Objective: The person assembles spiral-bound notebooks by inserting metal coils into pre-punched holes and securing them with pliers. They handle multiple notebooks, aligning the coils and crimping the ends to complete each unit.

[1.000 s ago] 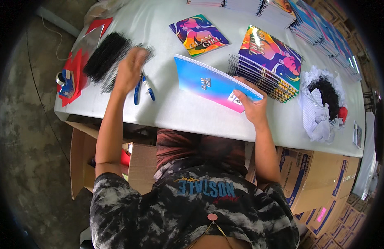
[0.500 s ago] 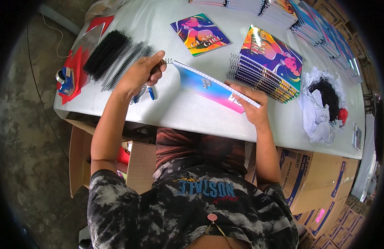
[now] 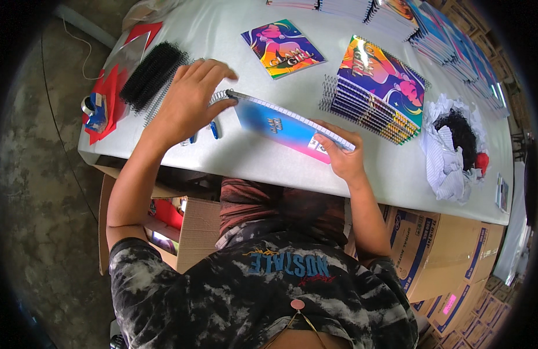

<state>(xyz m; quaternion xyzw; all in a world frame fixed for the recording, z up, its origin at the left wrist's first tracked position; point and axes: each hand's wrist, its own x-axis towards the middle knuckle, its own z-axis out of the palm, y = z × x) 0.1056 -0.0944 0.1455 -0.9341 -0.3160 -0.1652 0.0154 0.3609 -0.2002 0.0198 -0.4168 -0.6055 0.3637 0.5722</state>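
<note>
A blue and pink notebook point(image 3: 280, 123) is tilted up on the white table point(image 3: 269, 166) in front of me. My right hand point(image 3: 340, 156) grips its right end. At the notebook's left corner my left hand point(image 3: 190, 99) pinches a wire spiral coil point(image 3: 220, 96) against the punched edge. A blue-handled tool point(image 3: 213, 130) lies on the table just under my left hand.
A bundle of black spiral coils point(image 3: 152, 74) lies at the left, beside red sheets and a tape roll point(image 3: 90, 106). A stack of bound colourful notebooks point(image 3: 376, 87) sits at the right, one loose notebook point(image 3: 282, 47) behind. A white bag of scraps point(image 3: 455, 145) and cardboard boxes point(image 3: 437, 250) are at the right.
My left hand left the coils at the left with a spiral and brought it to the notebook's left corner. The notebook has been raised onto its edge by my right hand.
</note>
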